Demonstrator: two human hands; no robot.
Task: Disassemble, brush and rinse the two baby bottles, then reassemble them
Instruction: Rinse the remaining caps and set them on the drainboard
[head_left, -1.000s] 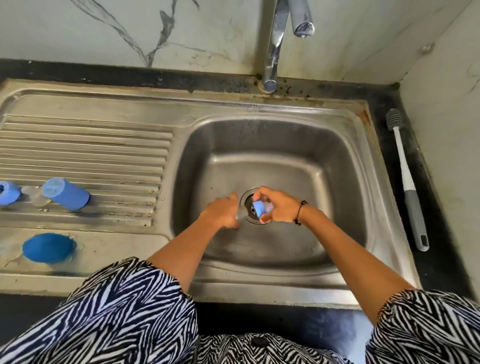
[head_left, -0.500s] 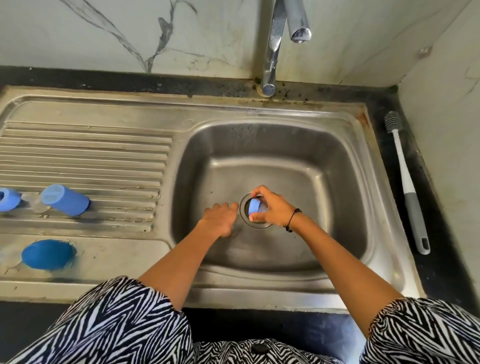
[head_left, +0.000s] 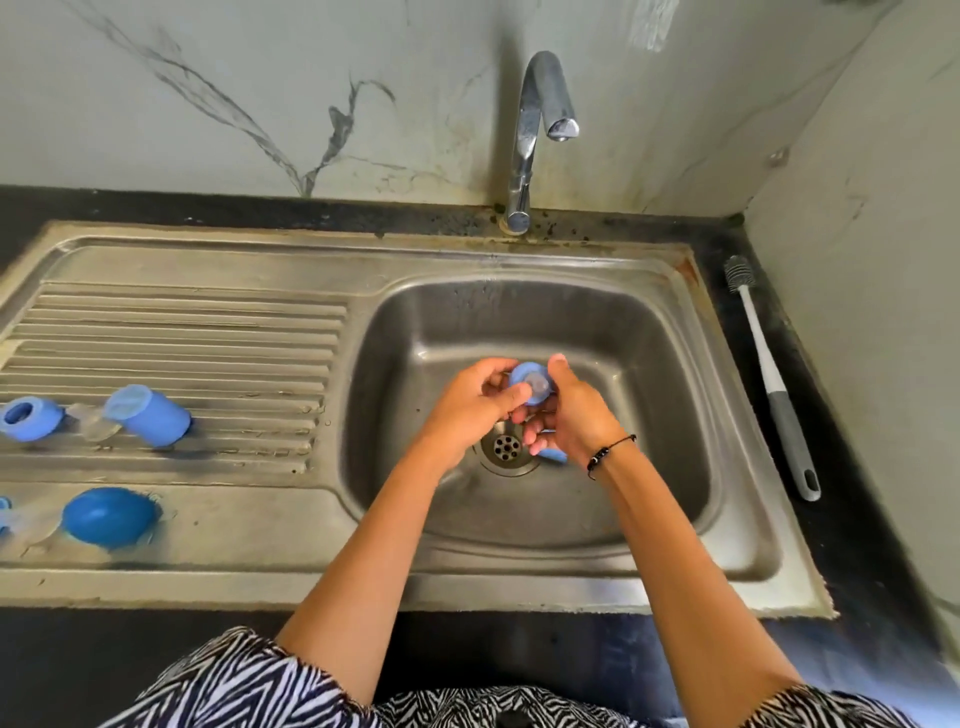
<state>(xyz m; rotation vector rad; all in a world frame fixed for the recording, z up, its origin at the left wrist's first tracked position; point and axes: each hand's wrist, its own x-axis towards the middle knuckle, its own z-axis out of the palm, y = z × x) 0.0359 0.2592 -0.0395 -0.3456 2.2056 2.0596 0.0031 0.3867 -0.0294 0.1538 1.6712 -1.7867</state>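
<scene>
Over the sink (head_left: 649, 332) drain, my left hand (head_left: 467, 410) and right hand (head_left: 576, 410) both pinch the blue collar with its teat (head_left: 530, 383), so I should brace the ring steadily and press the soft teat out squarely, away from the open drain (head_left: 506, 448).

head cam, looking down, close over sink (head_left: 675, 322)

Blue bottle collar (head_left: 530, 383) between both hands
</scene>
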